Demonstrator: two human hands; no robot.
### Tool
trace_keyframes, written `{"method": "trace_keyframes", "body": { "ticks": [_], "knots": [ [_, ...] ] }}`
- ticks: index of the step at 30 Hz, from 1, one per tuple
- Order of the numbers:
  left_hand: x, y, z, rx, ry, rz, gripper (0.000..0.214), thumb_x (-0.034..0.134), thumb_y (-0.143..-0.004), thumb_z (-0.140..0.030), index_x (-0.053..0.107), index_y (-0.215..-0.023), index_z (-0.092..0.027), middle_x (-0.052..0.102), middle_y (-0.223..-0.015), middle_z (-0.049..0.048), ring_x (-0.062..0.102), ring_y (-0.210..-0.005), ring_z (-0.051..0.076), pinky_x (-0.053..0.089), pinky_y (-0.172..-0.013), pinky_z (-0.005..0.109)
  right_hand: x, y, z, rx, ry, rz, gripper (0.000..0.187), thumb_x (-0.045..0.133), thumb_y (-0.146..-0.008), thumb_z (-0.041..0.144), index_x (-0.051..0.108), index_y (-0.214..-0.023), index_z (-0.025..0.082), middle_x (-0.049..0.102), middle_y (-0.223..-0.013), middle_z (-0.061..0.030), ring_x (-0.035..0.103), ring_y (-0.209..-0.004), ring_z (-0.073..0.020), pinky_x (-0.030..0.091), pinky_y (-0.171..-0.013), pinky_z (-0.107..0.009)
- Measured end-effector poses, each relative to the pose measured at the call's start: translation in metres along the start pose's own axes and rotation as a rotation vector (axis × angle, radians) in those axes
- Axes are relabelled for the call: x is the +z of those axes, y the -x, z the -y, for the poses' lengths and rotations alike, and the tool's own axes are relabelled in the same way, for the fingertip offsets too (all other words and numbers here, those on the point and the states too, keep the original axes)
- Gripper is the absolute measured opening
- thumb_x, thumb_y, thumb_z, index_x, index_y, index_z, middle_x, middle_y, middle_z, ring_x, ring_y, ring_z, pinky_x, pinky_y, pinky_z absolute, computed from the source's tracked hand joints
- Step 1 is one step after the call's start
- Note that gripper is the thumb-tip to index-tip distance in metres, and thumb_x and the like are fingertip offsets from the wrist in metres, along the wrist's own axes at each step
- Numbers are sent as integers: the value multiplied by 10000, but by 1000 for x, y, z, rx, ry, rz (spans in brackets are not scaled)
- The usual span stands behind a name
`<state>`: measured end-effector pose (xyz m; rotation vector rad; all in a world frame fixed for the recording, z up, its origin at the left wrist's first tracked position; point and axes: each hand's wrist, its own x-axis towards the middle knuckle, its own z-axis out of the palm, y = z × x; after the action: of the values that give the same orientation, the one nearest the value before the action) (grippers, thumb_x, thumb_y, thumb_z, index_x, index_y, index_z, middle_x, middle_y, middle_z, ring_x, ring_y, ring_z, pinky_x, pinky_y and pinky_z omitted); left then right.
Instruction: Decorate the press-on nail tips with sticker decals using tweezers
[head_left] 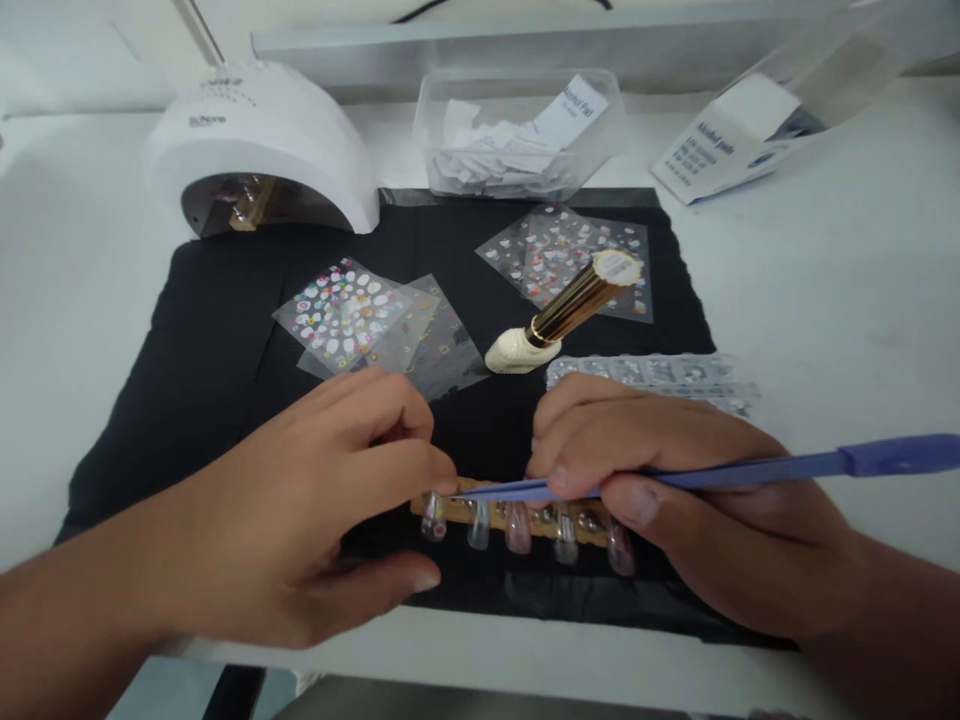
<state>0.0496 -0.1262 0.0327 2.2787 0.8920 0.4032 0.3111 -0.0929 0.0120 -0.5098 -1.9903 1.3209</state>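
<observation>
My right hand [697, 480] is closed around blue tweezers [772, 468], pinching them between thumb and fingers. Their points reach left to the end of a wooden strip [417, 506], by the leftmost clear nail tip [433, 522]. My left hand [322, 500] has its index fingertip at that same end, with the thumb held apart and nothing visible in its grasp. Whether the fingertip presses the nail tip or the strip, I cannot tell. Several nail tips, clear and pinkish like this pink one [517, 530], stick out from the strip toward me.
A black mat [217, 320] holds sticker sheets [345, 315], more sheets [630, 300], a gold-capped bottle [574, 305] and a clear compartment case [660, 370]. Behind stand a white nail lamp [262, 130], a plastic tub [442, 185] with alcohol pads and an alcohol pad box [720, 150].
</observation>
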Motion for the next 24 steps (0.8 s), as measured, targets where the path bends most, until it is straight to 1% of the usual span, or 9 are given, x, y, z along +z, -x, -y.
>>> {"method": "trace_keyframes", "body": {
  "ticks": [7,11,12,15,17,20,24],
  "knots": [
    [-3,4,0,32,32,45,292,691,-844,-222,618,-1125,-248,512,-1050,45,528,-929,190,509,-840,352,0,0,1,0,4,-9,183,496,-1009,224,676,-980,225,756,-777,-20,662,-769,-170,525,-737,-341],
    [-3,2,-1,19,40,18,255,654,-853,-197,612,-1100,-239,513,-1035,52,526,-918,196,517,-811,355,-1,3,1,33,-24,-34,180,520,-1004,280,693,-970,242,738,-769,-29,660,-753,-192,532,-714,-367],
    [-3,2,-1,14,48,-3,236,635,-860,-180,607,-1088,-237,514,-1021,51,525,-900,192,518,-790,349,-1,5,2,48,-31,-55,177,534,-999,298,700,-968,245,727,-779,-35,662,-748,-196,538,-721,-377],
    [-1,1,-1,8,68,-50,208,589,-873,-136,615,-1054,-236,518,-993,51,523,-860,184,513,-729,331,-1,9,3,91,-60,-185,181,561,-984,336,721,-985,250,678,-839,-53,667,-757,-210,547,-772,-417],
    [-1,1,-1,23,65,-28,218,596,-869,-134,633,-1058,-238,521,-1013,57,528,-876,190,512,-732,335,-3,11,4,88,-91,-239,183,574,-977,348,731,-995,255,658,-862,-58,660,-782,-219,532,-788,-431],
    [-2,1,1,43,44,27,225,617,-872,-155,645,-1082,-231,515,-1066,66,525,-924,204,504,-783,362,-5,11,3,64,-118,-242,181,593,-968,361,739,-997,258,658,-854,-52,632,-779,-216,505,-747,-427],
    [-3,-1,2,39,36,60,207,623,-887,-187,650,-1091,-216,515,-1052,62,507,-916,207,473,-795,379,-6,11,3,56,-87,-263,180,594,-969,363,738,-991,258,661,-850,-40,624,-773,-218,496,-735,-434]
  ]
}}
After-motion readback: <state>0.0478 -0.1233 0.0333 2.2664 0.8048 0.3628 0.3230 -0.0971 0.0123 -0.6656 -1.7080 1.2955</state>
